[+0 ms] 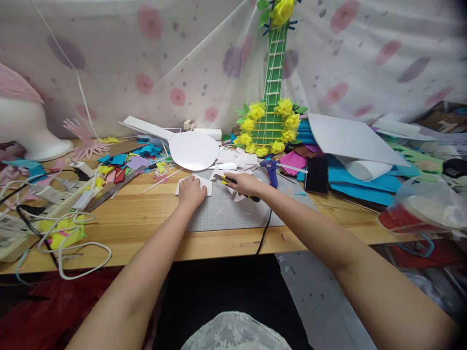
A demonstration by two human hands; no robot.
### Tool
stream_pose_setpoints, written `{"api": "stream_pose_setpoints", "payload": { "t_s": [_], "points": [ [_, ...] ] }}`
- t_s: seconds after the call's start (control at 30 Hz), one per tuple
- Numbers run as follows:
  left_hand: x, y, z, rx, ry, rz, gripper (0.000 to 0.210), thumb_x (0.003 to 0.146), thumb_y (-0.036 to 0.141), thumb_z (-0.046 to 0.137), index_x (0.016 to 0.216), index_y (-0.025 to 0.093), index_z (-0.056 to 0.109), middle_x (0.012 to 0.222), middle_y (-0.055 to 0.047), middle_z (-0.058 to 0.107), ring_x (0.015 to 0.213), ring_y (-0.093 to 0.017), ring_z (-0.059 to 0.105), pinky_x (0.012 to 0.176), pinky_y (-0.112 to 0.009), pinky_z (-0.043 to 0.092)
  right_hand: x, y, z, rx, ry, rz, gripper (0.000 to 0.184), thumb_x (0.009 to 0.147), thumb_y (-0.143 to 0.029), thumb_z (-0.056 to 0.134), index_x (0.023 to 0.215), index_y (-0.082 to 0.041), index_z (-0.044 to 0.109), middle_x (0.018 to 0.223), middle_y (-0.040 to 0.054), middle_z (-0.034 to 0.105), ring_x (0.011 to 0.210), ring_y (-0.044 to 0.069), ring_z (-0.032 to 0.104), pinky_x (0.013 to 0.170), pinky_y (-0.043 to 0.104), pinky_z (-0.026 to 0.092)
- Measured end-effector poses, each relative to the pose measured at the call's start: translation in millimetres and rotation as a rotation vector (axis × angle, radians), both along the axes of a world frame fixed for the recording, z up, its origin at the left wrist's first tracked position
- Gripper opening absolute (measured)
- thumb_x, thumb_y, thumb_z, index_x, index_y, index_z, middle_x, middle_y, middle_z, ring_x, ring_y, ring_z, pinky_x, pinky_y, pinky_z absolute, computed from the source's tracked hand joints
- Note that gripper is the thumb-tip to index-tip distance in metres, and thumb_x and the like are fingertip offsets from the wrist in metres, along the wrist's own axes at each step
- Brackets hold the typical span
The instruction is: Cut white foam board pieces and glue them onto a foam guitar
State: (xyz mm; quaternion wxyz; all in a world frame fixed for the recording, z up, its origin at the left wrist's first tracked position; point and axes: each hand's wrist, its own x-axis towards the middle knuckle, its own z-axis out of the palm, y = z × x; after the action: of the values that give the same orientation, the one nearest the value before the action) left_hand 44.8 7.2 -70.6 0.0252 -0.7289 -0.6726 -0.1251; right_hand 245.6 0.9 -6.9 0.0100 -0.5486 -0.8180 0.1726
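Note:
My left hand [192, 192] presses down on a small white foam board piece [206, 185], its fingers resting on top and the thumb out to the side. In my right hand [245, 184] is a yellow and black utility knife [227, 179], its blade pointing left toward the board piece. The blade tip is close to the piece; whether it touches cannot be made out. Both hands are over a grey cutting mat [219, 214]. White scraps lie around and under the right hand. Just behind stands a white banjo-shaped cutout [194, 150] with a long neck.
A blue glue gun [271, 171] lies right of my right hand, its black cord hanging over the table edge. A green paper guitar with yellow flowers [272, 116] leans at the back. Coloured scraps and white cables [78, 228] crowd the left; a black phone-like slab [316, 175] lies right.

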Motion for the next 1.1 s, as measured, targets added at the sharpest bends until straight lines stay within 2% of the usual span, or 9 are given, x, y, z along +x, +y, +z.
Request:
{"api": "stream_pose_setpoints", "payload": {
  "t_s": [0.1,0.17,0.4,0.5,0.6,0.73,0.8,0.93,1.1],
  "points": [
    [-25,-9,-1.6,-0.015,-0.016,-0.125,0.066,0.073,0.056,0.049,0.126,0.018,0.047,0.139,-0.012,0.036,0.127,-0.031,0.031,0.103,-0.041,0.026,5,4,-2.9,-0.036,0.011,-0.055,0.043,0.088,-0.037,0.039,0.13,-0.028,0.041,0.098,0.0026,0.067,0.054,0.011,0.058,0.055,0.022,0.036],
    [-36,-12,-1.0,-0.078,-0.004,-0.134,0.08,0.069,0.064,0.05,0.132,0.017,0.039,0.139,-0.015,0.035,0.128,-0.032,0.03,0.102,-0.042,0.027,5,6,-3.4,-0.027,0.017,-0.083,0.044,0.088,-0.036,0.039,0.131,-0.027,0.041,0.099,0.0037,0.068,0.056,0.013,0.059,0.056,0.023,0.038],
    [-24,-22,17.2,-0.13,0.057,0.13,0.081,0.06,0.073,0.05,0.113,0.013,0.051,0.11,-0.02,0.055,0.106,-0.035,0.048,0.087,-0.042,0.038,-7,11,-1.7,0.06,0.026,-0.071,0.044,0.086,-0.032,0.042,0.129,-0.025,0.044,0.112,0.0058,0.063,0.076,0.016,0.062,0.066,0.023,0.04],
    [-11,-28,25.8,-0.111,0.049,0.154,0.086,0.056,0.079,0.047,0.111,0.013,0.051,0.11,-0.02,0.054,0.104,-0.035,0.049,0.085,-0.042,0.038,-13,16,-7.0,0.093,0.0,-0.066,0.043,0.086,-0.032,0.041,0.129,-0.025,0.044,0.117,0.0063,0.061,0.093,0.02,0.06,0.071,0.025,0.041],
    [-2,-31,29.0,-0.01,0.032,0.066,0.073,0.066,0.071,0.047,0.109,0.013,0.051,0.11,-0.018,0.053,0.105,-0.032,0.049,0.088,-0.041,0.038,-25,21,-14.0,0.131,-0.053,-0.047,0.044,0.086,-0.033,0.04,0.129,-0.025,0.044,0.119,0.0074,0.06,0.102,0.022,0.057,0.075,0.028,0.041],
    [0,-36,17.1,-0.065,-0.004,-0.263,0.038,0.075,0.043,0.054,0.104,0.019,0.054,0.112,-0.011,0.054,0.105,-0.025,0.05,0.091,-0.036,0.038,-49,26,-17.0,0.139,-0.144,0.018,0.047,0.087,-0.035,0.038,0.133,-0.027,0.04,0.12,0.009,0.059,0.104,0.024,0.056,0.078,0.031,0.042],
    [-2,-38,5.6,-0.085,-0.069,-0.348,0.028,0.078,0.033,0.05,0.102,0.02,0.055,0.113,-0.009,0.055,0.107,-0.023,0.049,0.092,-0.034,0.039,-60,28,-14.7,0.16,-0.19,0.062,0.046,0.088,-0.033,0.035,0.134,-0.026,0.039,0.117,0.0109,0.06,0.103,0.025,0.057,0.077,0.032,0.042],
    [-7,-40,-15.0,0.032,-0.222,-0.37,0.028,0.082,0.027,0.044,0.107,0.019,0.053,0.119,-0.008,0.053,0.114,-0.019,0.045,0.098,-0.032,0.037,-70,31,-8.7,0.156,-0.274,0.112,0.046,0.087,-0.024,0.035,0.133,-0.025,0.041,0.114,0.0126,0.062,0.1,0.026,0.058,0.074,0.033,0.043],
    [-10,-38,-22.8,0.04,-0.274,-0.359,0.028,0.083,0.028,0.044,0.107,0.018,0.055,0.122,-0.008,0.053,0.117,-0.018,0.045,0.101,-0.032,0.036,-69,31,-6.7,0.118,-0.306,0.11,0.046,0.087,-0.023,0.035,0.132,-0.025,0.041,0.12,0.0129,0.058,0.102,0.025,0.058,0.076,0.033,0.043]
  ]
}}
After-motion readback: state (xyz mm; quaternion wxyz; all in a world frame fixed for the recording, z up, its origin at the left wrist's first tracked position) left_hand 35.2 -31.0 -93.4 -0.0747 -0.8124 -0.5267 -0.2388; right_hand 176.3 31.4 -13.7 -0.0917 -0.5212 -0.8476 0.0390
